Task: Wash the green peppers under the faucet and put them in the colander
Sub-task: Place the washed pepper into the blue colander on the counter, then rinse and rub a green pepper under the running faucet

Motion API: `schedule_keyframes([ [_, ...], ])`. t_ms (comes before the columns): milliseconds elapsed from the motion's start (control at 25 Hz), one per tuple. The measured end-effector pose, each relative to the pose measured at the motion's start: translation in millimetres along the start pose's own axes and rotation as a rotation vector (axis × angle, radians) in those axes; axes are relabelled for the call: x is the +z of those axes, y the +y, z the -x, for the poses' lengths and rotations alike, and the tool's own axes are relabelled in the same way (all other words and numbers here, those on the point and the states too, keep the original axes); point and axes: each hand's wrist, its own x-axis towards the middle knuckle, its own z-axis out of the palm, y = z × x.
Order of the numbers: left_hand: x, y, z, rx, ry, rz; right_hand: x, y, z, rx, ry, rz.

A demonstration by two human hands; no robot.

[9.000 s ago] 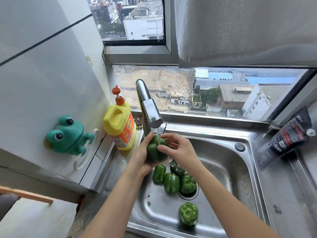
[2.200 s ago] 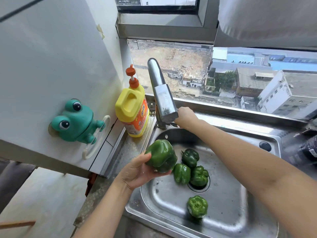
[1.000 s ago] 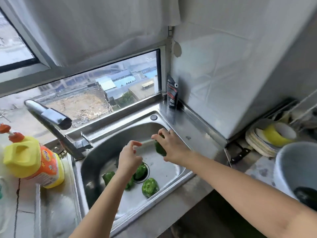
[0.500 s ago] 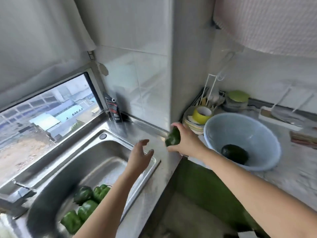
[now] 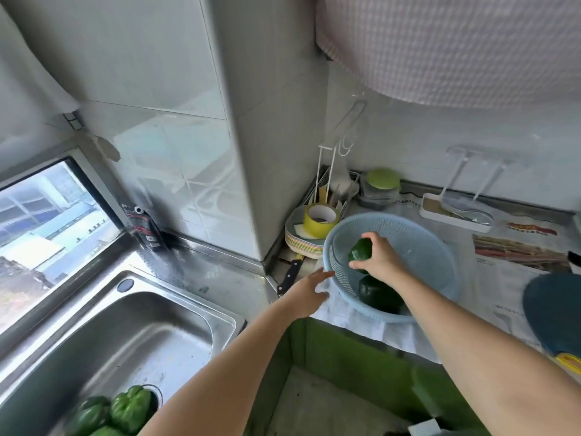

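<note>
My right hand point(image 5: 379, 261) grips a dark green pepper point(image 5: 360, 250) and holds it inside the pale blue colander point(image 5: 434, 247) on the counter to the right of the sink. Another green pepper point(image 5: 377, 294) lies in the colander's bottom, just below the held one. My left hand point(image 5: 309, 295) hovers with fingers spread, close to the colander's left rim, holding nothing. Several more green peppers point(image 5: 125, 409) sit in the steel sink point(image 5: 132, 325) at the lower left, near the drain. The faucet is out of view.
Stacked plates with a yellow tape roll point(image 5: 320, 217) stand behind the colander in the corner. A black-handled knife point(image 5: 290, 273) lies beside them. Newspaper point(image 5: 515, 250) covers the counter at right, with a white tray point(image 5: 456, 212) at the back and a dark blue object point(image 5: 553, 313) at the right edge.
My right hand carried the pepper rightward from the counter edge to over and into the colander. My left hand followed toward the colander's rim. The view swung right, away from the sink.
</note>
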Motion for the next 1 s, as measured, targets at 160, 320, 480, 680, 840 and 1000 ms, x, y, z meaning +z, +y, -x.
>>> schedule_keyframes([
  [160,10,-9,-3,-0.079,-0.167,-0.040,20,12,-19,0.079,-0.245,0.299],
  [320,7,-24,3,-0.072,-0.127,-0.022,29,11,-18,0.140,-0.261,0.336],
  [480,-15,-57,38,-0.096,0.076,0.149,24,-51,-1,-0.151,0.012,0.238],
  [680,-49,-150,133,-0.361,0.413,0.473,73,-163,51,-0.588,-0.138,0.174],
  [840,-43,-229,239,-0.818,0.639,0.395,164,-221,88,-0.768,-0.518,0.203],
  [1000,-5,-270,290,-1.065,0.409,0.305,268,-235,118,-0.759,-0.870,0.393],
])
